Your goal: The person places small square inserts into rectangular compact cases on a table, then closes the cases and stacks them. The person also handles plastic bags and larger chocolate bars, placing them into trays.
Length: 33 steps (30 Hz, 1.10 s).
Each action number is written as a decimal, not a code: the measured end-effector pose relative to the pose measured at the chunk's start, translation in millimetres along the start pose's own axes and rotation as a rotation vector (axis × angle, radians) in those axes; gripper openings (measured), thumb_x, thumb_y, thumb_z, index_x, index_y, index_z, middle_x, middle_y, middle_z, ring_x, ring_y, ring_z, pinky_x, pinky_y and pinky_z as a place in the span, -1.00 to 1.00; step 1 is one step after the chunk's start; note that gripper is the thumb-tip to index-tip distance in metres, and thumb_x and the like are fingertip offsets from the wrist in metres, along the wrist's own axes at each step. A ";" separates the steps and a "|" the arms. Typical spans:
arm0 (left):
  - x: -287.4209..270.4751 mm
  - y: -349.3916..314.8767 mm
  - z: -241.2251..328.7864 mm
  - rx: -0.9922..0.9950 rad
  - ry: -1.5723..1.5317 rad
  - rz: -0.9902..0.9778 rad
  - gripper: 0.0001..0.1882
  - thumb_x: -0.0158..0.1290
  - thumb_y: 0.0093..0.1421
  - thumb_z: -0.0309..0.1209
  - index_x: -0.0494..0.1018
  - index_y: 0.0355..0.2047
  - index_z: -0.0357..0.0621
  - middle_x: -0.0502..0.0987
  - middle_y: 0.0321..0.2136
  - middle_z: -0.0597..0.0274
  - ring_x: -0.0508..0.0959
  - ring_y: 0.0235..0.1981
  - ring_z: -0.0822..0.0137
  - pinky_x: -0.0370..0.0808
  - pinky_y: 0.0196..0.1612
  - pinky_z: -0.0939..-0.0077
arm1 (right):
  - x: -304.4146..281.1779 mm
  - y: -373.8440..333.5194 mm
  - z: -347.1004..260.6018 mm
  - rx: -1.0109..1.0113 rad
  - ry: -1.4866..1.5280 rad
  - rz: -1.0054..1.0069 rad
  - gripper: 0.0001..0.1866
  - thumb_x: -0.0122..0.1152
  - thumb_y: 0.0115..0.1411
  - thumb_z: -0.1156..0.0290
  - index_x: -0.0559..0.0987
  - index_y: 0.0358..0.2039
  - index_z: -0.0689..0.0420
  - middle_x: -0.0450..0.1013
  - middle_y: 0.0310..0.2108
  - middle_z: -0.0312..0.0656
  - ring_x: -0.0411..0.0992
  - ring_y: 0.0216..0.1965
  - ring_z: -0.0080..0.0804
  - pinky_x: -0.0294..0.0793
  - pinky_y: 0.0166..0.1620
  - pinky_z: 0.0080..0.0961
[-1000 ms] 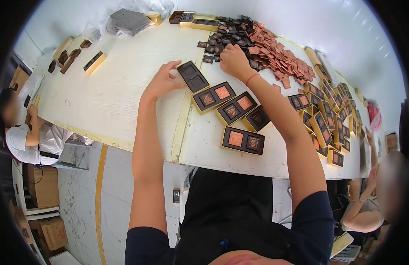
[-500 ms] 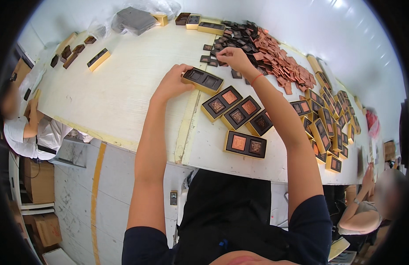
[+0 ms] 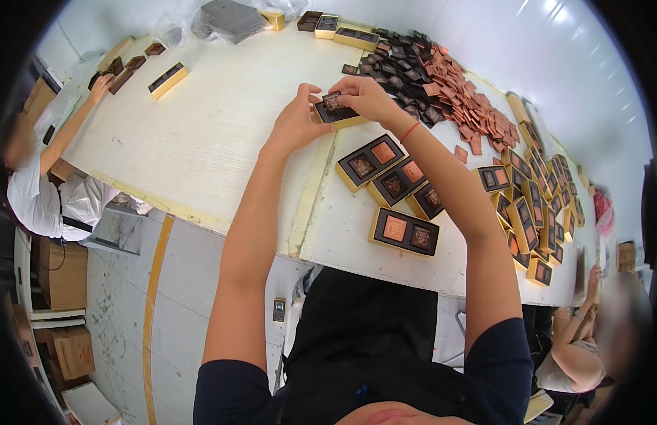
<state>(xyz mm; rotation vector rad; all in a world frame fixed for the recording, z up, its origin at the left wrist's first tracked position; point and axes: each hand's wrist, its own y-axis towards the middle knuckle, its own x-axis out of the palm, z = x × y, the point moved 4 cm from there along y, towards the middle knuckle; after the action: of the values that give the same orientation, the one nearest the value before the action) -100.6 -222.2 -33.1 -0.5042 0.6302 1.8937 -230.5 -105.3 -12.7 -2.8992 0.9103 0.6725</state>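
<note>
My left hand [image 3: 298,120] holds the left end of a gold box [image 3: 351,122] with a black two-well insert. Over the box's left well, my right hand [image 3: 365,98] pinches a small dark square packet [image 3: 333,101], which stands slightly raised; whether it touches the insert I cannot tell. My right fingers hide the other well. Just nearer to me lie several gold boxes, each with two square packets; the nearest box [image 3: 422,236] shows one copper packet and one dark one. Beyond my right hand spreads a heap of dark packets [image 3: 396,71].
Copper packets [image 3: 474,106] heap beside the dark ones. Filled gold boxes [image 3: 530,202] are stacked at the right. A lone gold box [image 3: 167,81] sits at the left, near brown trays that a co-worker's hand [image 3: 99,88] reaches. Another person [image 3: 573,354] sits at the lower right.
My right hand has moved from the dark heap to the box, bringing a dark packet over its left well. The co-worker at the left has stretched an arm to the brown trays.
</note>
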 end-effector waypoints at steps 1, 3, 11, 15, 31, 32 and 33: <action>0.4 0.3 -0.2 -0.001 0.003 -0.007 -0.17 0.43 -0.11 -0.30 0.20 0.12 -0.06 0.52 0.00 0.07 0.54 0.03 0.09 0.47 0.05 0.24 | -1.9 -1.4 2.0 -0.001 -0.059 -0.002 -0.83 0.28 0.12 0.52 0.67 -0.24 0.19 0.59 -0.39 -0.26 0.51 -0.37 -0.58 0.49 -0.26 -0.60; -1.8 0.0 -1.7 -0.004 0.013 -0.018 -0.17 0.43 -0.10 -0.31 0.21 0.13 -0.05 0.51 0.02 0.06 0.53 0.03 0.09 0.47 0.06 0.24 | -3.3 -4.4 -2.9 -0.009 -0.175 -0.010 -0.83 0.29 0.10 0.50 0.69 -0.26 0.16 0.60 -0.42 -0.26 0.50 -0.40 -0.55 0.49 -0.27 -0.56; 0.7 0.5 -0.3 0.091 -0.020 -0.019 -0.30 0.42 -0.10 -0.38 0.37 0.07 -0.07 0.50 0.01 0.09 0.51 0.04 0.13 0.44 0.10 0.27 | -2.4 -9.4 -11.4 -0.251 -0.579 0.007 -0.85 0.31 0.07 0.41 0.71 -0.32 0.12 0.62 -0.45 -0.14 0.58 -0.39 -0.35 0.54 -0.26 -0.44; -0.9 0.2 1.1 0.133 0.093 -0.017 -0.53 0.37 -0.04 -0.38 0.55 -0.07 -0.09 0.50 0.04 0.14 0.50 0.07 0.17 0.43 0.12 0.32 | -21.7 -8.7 -6.7 -0.258 -0.341 0.109 -0.86 0.29 0.10 0.43 0.71 -0.33 0.13 0.63 -0.44 -0.13 0.60 -0.39 -0.36 0.56 -0.24 -0.48; -4.1 -5.8 6.5 0.057 0.206 -0.007 -0.55 0.31 0.02 -0.28 0.62 -0.02 0.08 0.48 0.14 0.26 0.52 0.08 0.22 0.48 0.07 0.32 | -212.9 -101.5 62.3 0.297 -1.035 0.274 -0.63 0.40 -0.04 0.29 0.62 -0.19 0.12 0.55 -0.25 -0.07 0.52 -0.16 -0.13 0.51 -0.11 -0.26; -2.2 -4.8 7.1 0.068 0.198 -0.007 -0.55 0.31 0.02 -0.29 0.62 -0.02 0.08 0.48 0.14 0.26 0.53 0.07 0.22 0.49 0.06 0.32 | -211.4 -108.0 66.2 0.290 -1.077 0.333 -0.60 0.41 -0.03 0.29 0.59 -0.16 0.13 0.55 -0.26 -0.05 0.51 -0.16 -0.09 0.50 -0.09 -0.22; -0.4 -3.5 7.8 0.074 0.185 -0.008 -0.55 0.31 0.01 -0.29 0.62 -0.02 0.07 0.48 0.14 0.25 0.53 0.07 0.21 0.48 0.07 0.32 | -212.3 -112.6 73.2 0.283 -1.120 0.391 -0.57 0.42 -0.03 0.29 0.56 -0.13 0.13 0.55 -0.27 -0.04 0.51 -0.15 -0.04 0.49 -0.07 -0.18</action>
<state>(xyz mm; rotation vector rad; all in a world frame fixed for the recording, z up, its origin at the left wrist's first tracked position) -97.6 -216.4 -27.5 -0.6381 0.8151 1.8222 -353.5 113.6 -2.9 -1.6185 1.1757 1.7178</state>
